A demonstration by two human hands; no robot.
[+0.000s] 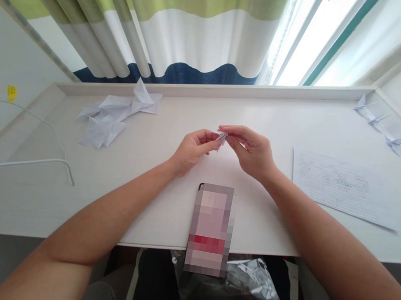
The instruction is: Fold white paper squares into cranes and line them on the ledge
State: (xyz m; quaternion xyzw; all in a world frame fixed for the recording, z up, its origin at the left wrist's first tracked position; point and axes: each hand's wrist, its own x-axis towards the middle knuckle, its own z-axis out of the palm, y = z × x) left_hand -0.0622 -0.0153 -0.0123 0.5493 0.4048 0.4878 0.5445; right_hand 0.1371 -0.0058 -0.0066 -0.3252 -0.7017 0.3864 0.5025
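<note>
Both hands pinch a tiny folded paper piece [222,137] above the desk's [159,205] middle.
Left hand [190,149] and right hand [252,151] nip it at their fingertips; phone [211,229] at the near edge, crumpled papers [111,118] far-left, printed sheet [341,188] right.

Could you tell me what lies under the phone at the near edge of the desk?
The phone rests on the white desk, overhanging its edge above a clear plastic bag. The desk beneath the phone is covered.

Curtain [192,19] green, white, navy bands; desk [167,165] white; cable [27,163] white.
</note>
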